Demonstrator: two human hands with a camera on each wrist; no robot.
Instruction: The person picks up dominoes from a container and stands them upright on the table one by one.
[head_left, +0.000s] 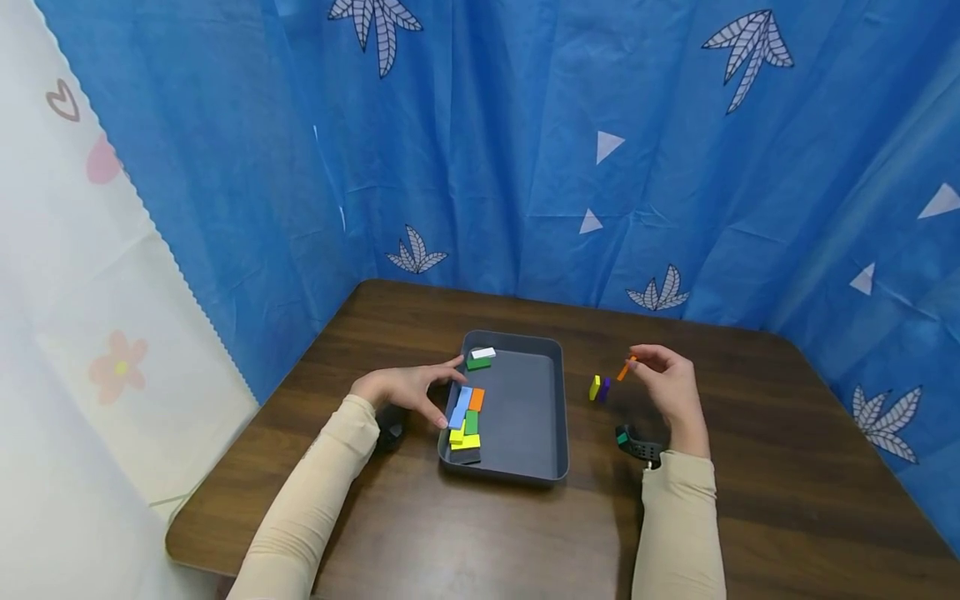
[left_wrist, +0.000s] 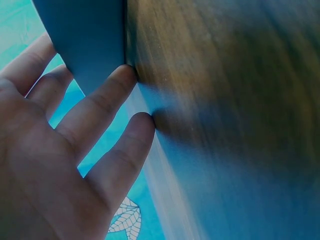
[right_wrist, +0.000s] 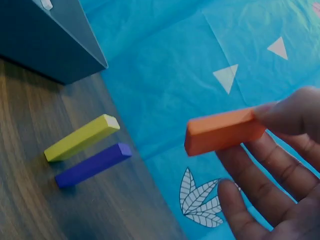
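An orange block (right_wrist: 220, 131) is pinched between the thumb and fingers of my right hand (head_left: 669, 379), above the table to the right of the tray. Close by, a yellow block (right_wrist: 82, 138) and a purple block (right_wrist: 93, 165) stand upright on the table, side by side with a small gap. My left hand (head_left: 412, 387) is spread at the left side of the dark grey tray (head_left: 528, 408), its fingers at the tray's wall in the left wrist view. Inside, near the thumb, lie a light blue block (head_left: 461, 408), another orange block (head_left: 477, 400) and a green block (head_left: 471, 422).
Yellow blocks (head_left: 467, 442) and a black block (head_left: 465, 456) lie at the tray's near left corner. A white block (head_left: 483, 353) and another green block (head_left: 478, 364) are at its far left. Blue curtain (head_left: 510, 167) hangs behind the brown wooden table (head_left: 780, 467).
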